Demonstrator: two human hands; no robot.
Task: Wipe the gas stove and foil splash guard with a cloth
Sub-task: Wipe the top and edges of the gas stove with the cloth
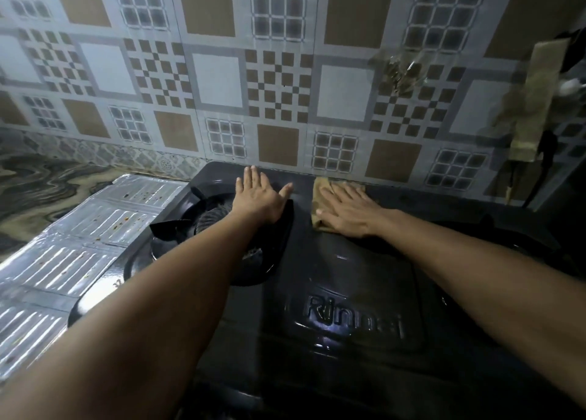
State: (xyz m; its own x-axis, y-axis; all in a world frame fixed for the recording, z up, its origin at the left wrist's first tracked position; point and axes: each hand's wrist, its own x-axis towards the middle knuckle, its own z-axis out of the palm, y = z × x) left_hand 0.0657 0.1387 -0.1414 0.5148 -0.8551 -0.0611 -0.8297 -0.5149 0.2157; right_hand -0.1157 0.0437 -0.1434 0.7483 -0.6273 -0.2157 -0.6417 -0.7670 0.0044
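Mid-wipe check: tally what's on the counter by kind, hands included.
Hands: 2, left hand flat on the stove, right hand pressing the cloth
Cloths: 1, tan cloth
Gas stoves: 1, black gas stove
Foil splash guards: 1, foil splash guard
Total: 5

I see a glossy black gas stove [333, 276], a tan cloth [320, 197] on it, and silver ribbed foil splash guard [79, 229] at left (flecked with brown spots). Across the top, wall tiles [222, 70] show grey, white and brown checks.
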